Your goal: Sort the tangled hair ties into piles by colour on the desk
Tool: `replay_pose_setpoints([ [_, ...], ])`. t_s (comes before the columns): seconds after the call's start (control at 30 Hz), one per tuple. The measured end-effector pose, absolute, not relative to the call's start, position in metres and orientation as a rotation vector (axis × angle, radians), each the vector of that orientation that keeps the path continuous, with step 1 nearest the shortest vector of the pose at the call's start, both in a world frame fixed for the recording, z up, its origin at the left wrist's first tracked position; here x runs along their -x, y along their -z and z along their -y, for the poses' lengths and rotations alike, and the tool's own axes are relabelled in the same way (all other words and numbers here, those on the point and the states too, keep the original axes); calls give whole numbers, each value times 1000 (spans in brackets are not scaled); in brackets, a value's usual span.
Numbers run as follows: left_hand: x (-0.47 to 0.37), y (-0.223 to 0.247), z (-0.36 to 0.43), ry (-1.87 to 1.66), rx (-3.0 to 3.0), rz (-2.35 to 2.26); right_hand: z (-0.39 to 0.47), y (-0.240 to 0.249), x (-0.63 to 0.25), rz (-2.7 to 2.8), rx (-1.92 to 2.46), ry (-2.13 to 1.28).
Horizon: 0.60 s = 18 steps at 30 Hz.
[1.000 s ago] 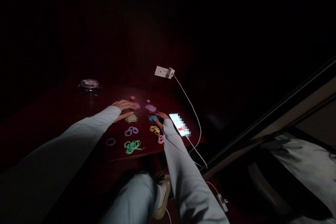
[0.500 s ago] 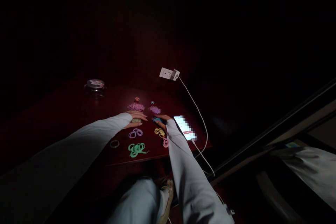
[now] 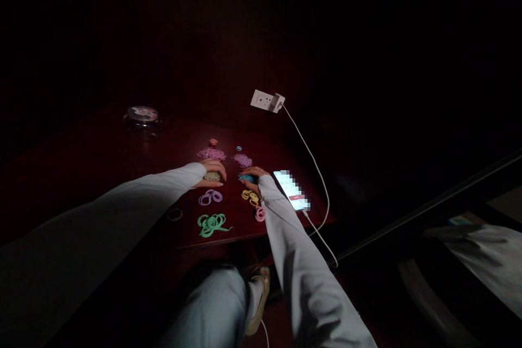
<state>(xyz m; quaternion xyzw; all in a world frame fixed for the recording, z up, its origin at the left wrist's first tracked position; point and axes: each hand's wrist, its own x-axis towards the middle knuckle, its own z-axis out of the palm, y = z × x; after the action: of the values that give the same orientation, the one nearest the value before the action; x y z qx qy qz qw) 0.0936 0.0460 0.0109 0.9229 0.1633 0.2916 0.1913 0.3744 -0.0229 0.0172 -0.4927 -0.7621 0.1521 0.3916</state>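
My left hand is cupped around a pile of small pale yellow-green bands, its fingers on the far side and its thumb on the near side. The pile lies on the dark red table between them. Likewise, my right hand curves over a small blue pile, thumb apart from the fingers; part of that pile is hidden. Beyond the hands lie a pink pile and a purple pile. Nearer me are lilac rings, green coils, yellow rings and pink rings.
A lit phone lies right of my right forearm, its white cable running to a charger in the wall socket. A round lidded container stands back left. Small orange and bluish items sit behind the piles.
The fingers of my left hand have curled in around the pale pile, which shows more between fingers and thumb. My right hand stays at the blue pile. The camera view has shifted slightly.
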Motion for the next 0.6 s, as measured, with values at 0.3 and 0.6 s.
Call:
replay_pose_setpoints([
  [0.3,-95,-13,-45,-799,-2605,-463,25,-18,-378,1923,1259,-387],
  [0.6,-94,-20,-47,-996,-2512,-541,-27,-15,-382,1381,1239,-592],
])
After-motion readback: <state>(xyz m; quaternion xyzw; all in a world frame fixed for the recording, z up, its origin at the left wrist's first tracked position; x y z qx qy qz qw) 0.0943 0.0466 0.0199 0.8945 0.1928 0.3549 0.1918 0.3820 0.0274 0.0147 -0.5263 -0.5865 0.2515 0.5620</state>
